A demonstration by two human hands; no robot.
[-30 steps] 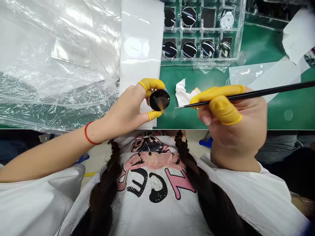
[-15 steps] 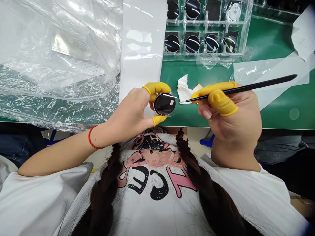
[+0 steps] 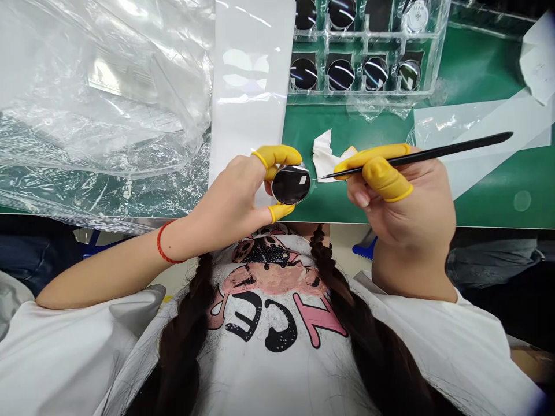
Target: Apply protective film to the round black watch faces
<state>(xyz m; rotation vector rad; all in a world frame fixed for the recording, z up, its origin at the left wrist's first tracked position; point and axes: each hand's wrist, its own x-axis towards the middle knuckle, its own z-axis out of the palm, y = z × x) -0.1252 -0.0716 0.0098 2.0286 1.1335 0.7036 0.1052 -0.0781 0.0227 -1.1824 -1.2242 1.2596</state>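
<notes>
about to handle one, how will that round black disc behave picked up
The glossy black disc is probably slippery and easily scratched. Its round rim could roll if stood on edge. The left hand pinches it at the rim, so probably light.

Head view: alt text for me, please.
The left hand pinches a round black disc in yellow finger cots; the right hand holds a black pointed tool, its tip beside the disc. A clear tray of similar discs lies beyond.
</notes>
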